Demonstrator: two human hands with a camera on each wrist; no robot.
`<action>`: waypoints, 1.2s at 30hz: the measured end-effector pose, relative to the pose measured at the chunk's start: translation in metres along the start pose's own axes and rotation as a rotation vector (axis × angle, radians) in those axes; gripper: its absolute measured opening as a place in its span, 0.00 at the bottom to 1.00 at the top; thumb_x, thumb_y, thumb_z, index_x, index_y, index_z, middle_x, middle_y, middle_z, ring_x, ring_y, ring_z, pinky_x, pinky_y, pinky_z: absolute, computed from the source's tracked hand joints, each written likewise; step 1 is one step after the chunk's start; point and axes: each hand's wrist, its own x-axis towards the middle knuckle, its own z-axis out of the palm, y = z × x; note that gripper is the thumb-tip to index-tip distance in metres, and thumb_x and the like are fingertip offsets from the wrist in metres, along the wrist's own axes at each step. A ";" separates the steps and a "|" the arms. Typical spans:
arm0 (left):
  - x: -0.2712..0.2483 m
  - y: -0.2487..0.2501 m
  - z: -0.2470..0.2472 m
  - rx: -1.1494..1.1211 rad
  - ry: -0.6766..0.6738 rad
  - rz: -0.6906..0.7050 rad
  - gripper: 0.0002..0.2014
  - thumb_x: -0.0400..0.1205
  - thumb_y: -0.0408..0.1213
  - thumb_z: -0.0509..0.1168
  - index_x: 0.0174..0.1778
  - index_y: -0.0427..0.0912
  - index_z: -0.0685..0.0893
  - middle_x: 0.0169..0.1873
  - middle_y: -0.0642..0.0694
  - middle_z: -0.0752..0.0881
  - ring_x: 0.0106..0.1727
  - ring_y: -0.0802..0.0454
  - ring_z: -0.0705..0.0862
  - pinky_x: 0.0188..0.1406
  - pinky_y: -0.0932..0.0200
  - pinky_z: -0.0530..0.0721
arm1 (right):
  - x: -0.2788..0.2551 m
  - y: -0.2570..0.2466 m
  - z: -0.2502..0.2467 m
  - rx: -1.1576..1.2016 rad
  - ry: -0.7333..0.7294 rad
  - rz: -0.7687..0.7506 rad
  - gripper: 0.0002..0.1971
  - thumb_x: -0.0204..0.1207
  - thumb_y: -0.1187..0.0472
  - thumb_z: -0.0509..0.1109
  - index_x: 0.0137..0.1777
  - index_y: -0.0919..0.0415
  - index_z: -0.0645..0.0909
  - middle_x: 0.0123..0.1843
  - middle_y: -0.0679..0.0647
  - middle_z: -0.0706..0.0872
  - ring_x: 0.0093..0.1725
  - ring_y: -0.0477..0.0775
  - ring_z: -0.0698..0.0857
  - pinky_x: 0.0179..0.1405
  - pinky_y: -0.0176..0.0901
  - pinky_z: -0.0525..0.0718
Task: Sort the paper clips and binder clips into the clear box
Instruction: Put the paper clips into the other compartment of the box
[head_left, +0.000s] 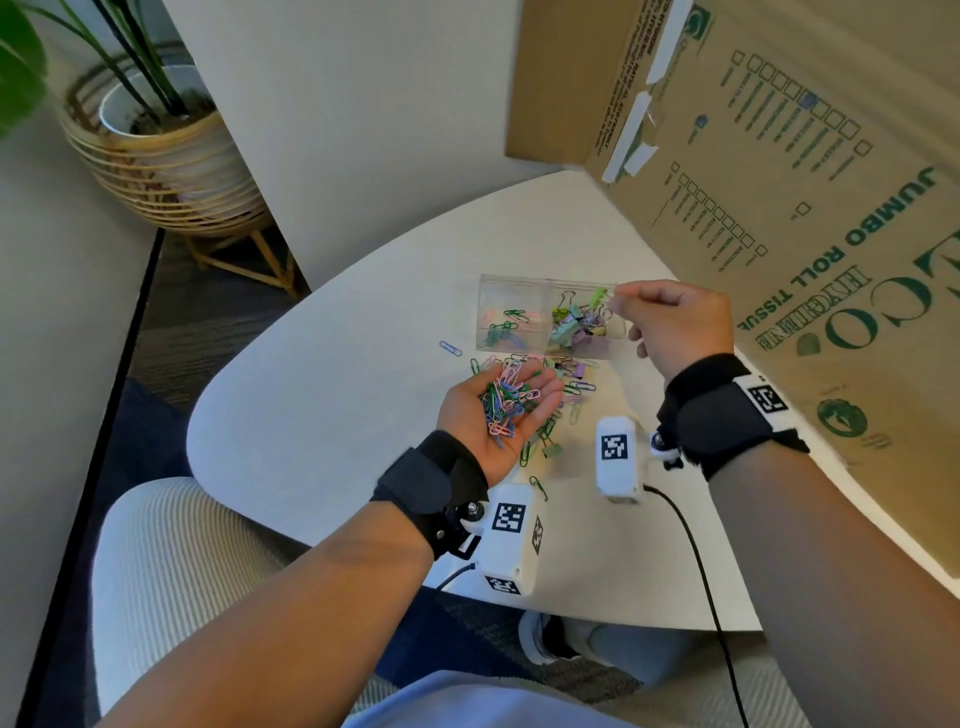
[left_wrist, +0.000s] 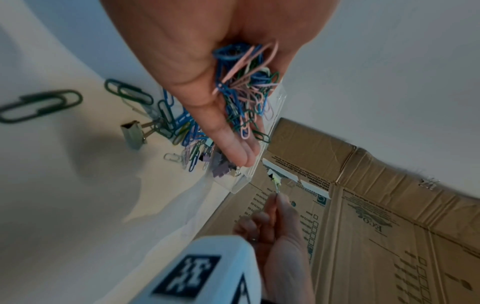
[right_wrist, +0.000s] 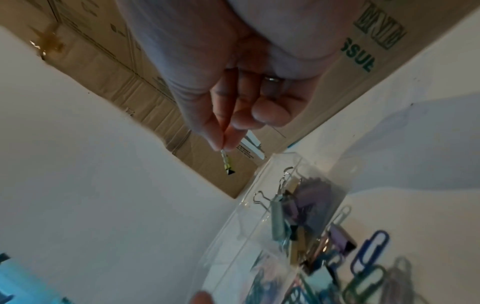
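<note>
The clear box (head_left: 519, 283) stands on the white table (head_left: 322, 395), with paper clips in its left compartment and binder clips in its right. My left hand (head_left: 493, 415) lies palm up in front of it, fingers fairly straight, cradling a heap of coloured paper clips (head_left: 506, 400) (left_wrist: 244, 92). Over the right compartment my right hand (head_left: 670, 322) (right_wrist: 228, 115) pinches a yellow-green binder clip (head_left: 598, 297) (right_wrist: 228, 165) by its wire handle. More loose clips (head_left: 571, 387) (left_wrist: 182, 127) lie under and beside the left hand.
A large cardboard box (head_left: 779, 182) stands along the right, close behind the right hand. One blue paper clip (head_left: 450, 348) lies left of the clear box. A grey-green binder clip (left_wrist: 132, 133) lies at the pile's near end. A potted plant (head_left: 156, 135) stands on the floor at far left.
</note>
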 end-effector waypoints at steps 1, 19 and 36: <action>0.000 0.000 0.000 -0.001 -0.001 -0.001 0.26 0.87 0.42 0.53 0.42 0.23 0.89 0.45 0.30 0.89 0.43 0.34 0.90 0.48 0.42 0.87 | 0.006 0.004 0.000 -0.042 -0.016 0.018 0.07 0.72 0.66 0.75 0.39 0.53 0.90 0.35 0.58 0.89 0.25 0.47 0.78 0.25 0.38 0.78; 0.001 -0.003 -0.003 0.000 0.012 0.044 0.17 0.86 0.40 0.54 0.54 0.30 0.82 0.46 0.33 0.87 0.47 0.40 0.88 0.51 0.49 0.87 | -0.072 0.027 0.030 -0.639 -0.539 -0.523 0.29 0.70 0.68 0.73 0.70 0.45 0.80 0.64 0.48 0.76 0.54 0.50 0.81 0.58 0.41 0.81; 0.003 -0.001 -0.004 -0.002 0.016 0.007 0.19 0.87 0.44 0.53 0.52 0.32 0.82 0.42 0.37 0.86 0.41 0.44 0.87 0.48 0.59 0.85 | -0.069 0.015 0.036 -0.730 -0.527 -0.518 0.11 0.78 0.59 0.70 0.58 0.52 0.89 0.58 0.49 0.90 0.57 0.53 0.85 0.59 0.44 0.79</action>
